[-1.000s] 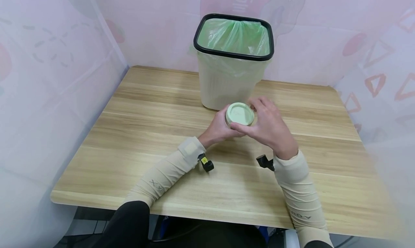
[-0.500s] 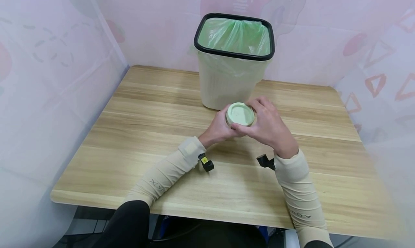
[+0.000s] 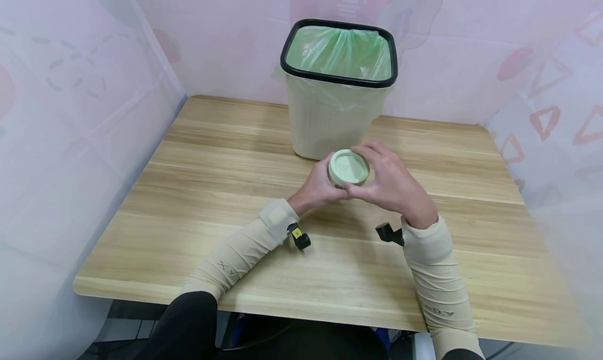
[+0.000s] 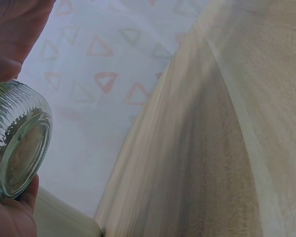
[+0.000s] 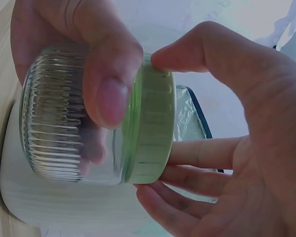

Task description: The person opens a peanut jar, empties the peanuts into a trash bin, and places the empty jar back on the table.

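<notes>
A ribbed clear glass jar [image 5: 56, 123] with a pale green lid [image 3: 348, 167] is held up over the table, in front of the bin. My left hand [image 3: 320, 186] grips the glass body, its thumb lying along the side in the right wrist view. My right hand [image 3: 391, 182] holds the lid by its edge, thumb on one side and curled fingers on the other. In the left wrist view the jar's round base [image 4: 25, 153] faces the camera. Through the glass, fingers of the left hand show.
Behind the hands stands a cream bin [image 3: 325, 119] with a black rim [image 3: 339, 80] and a green plastic liner [image 3: 346, 54]. The wood-grain table [image 3: 226, 166] carries it. Printed cloth walls [image 3: 226, 41] close in the back and both sides.
My right hand's thumb and fingers have shifted counterclockwise around the lid's edge, and its wrist has moved slightly right. The left hand and jar have barely moved.
</notes>
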A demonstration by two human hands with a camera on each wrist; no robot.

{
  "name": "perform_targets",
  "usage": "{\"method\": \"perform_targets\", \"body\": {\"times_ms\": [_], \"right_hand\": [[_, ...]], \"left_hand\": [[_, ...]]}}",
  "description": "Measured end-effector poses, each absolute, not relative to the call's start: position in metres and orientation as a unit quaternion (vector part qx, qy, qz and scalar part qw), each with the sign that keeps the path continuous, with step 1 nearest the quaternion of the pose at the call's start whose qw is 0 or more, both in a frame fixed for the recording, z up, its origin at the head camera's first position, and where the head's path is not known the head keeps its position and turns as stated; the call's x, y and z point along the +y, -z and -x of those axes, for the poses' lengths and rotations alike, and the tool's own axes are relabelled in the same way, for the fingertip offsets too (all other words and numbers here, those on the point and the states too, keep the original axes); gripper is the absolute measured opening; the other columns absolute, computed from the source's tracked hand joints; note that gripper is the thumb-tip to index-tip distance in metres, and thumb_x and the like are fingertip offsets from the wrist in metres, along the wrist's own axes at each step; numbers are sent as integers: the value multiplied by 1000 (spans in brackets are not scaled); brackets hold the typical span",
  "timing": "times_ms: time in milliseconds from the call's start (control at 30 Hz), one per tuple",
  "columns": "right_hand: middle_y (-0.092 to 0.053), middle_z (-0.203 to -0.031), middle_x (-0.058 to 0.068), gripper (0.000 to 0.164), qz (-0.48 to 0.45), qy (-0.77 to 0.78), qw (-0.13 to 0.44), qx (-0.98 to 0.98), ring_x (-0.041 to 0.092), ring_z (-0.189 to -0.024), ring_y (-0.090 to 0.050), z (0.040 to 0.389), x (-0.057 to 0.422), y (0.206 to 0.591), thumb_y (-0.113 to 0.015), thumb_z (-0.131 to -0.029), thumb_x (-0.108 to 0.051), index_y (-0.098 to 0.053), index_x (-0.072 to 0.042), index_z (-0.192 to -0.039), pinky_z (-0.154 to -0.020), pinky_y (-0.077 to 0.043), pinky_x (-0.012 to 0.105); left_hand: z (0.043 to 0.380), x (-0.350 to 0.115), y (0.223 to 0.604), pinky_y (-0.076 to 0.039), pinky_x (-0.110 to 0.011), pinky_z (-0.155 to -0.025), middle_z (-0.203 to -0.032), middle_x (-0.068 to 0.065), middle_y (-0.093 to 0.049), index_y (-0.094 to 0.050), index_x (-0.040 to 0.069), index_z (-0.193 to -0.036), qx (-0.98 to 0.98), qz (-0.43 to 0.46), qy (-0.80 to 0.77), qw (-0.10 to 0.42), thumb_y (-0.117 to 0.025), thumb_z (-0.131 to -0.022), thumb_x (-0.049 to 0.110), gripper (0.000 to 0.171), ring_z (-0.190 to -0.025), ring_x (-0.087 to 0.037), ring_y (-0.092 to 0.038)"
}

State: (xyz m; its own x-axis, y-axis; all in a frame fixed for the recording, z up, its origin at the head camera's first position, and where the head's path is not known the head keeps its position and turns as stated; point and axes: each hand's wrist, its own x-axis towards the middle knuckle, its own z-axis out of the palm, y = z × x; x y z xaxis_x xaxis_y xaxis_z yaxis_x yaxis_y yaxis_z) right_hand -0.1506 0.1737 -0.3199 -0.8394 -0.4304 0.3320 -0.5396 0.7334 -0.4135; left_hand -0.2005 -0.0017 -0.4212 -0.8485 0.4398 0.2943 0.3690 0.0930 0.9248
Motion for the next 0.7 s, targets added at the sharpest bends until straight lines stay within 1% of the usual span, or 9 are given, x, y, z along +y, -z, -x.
{"method": "perform_targets", "body": {"times_ms": [167, 300, 400, 500, 700], "right_hand": [[-61, -126, 9, 67, -270, -258, 94, -923, 25, -116, -57, 150, 176, 319, -78, -72, -31, -57, -5, -129, -100, -46, 44], [-60, -128, 8, 71, -266, -270, 93, -921, 24, -118, -56, 149, 175, 318, -80, -73, -39, -55, -6, -131, -100, -46, 43], [-60, -125, 7, 76, -250, -275, 102, -923, 23, -115, -57, 148, 173, 319, -80, -71, -49, -56, -6, -129, -98, -47, 42], [-61, -118, 7, 77, -222, -268, 116, -930, 25, -108, -57, 146, 169, 321, -79, -68, -57, -59, -7, -124, -94, -47, 43], [-58, -108, 8, 76, -181, -253, 124, -942, 27, -100, -53, 145, 163, 323, -78, -66, -62, -61, -8, -115, -89, -46, 44]], "left_hand": [[201, -2, 421, -47, -33, -103, -125, -7, -60, -46, 11, -135, 737, -274, -617, 32, -87, -66, 18, 81, -115, -18, -57], [201, -2, 421, -48, -33, -102, -124, -7, -60, -47, 11, -135, 734, -279, -619, 27, -86, -66, 18, 80, -115, -18, -57], [200, -2, 421, -48, -33, -101, -123, -7, -61, -48, 11, -134, 734, -278, -619, 21, -86, -66, 16, 78, -113, -17, -58], [200, -3, 420, -48, -33, -100, -122, -6, -62, -49, 11, -133, 737, -272, -618, 17, -86, -64, 15, 78, -111, -17, -58], [200, -2, 419, -48, -34, -100, -122, -7, -61, -49, 12, -132, 735, -267, -623, 25, -86, -63, 15, 79, -112, -17, -58]]}}
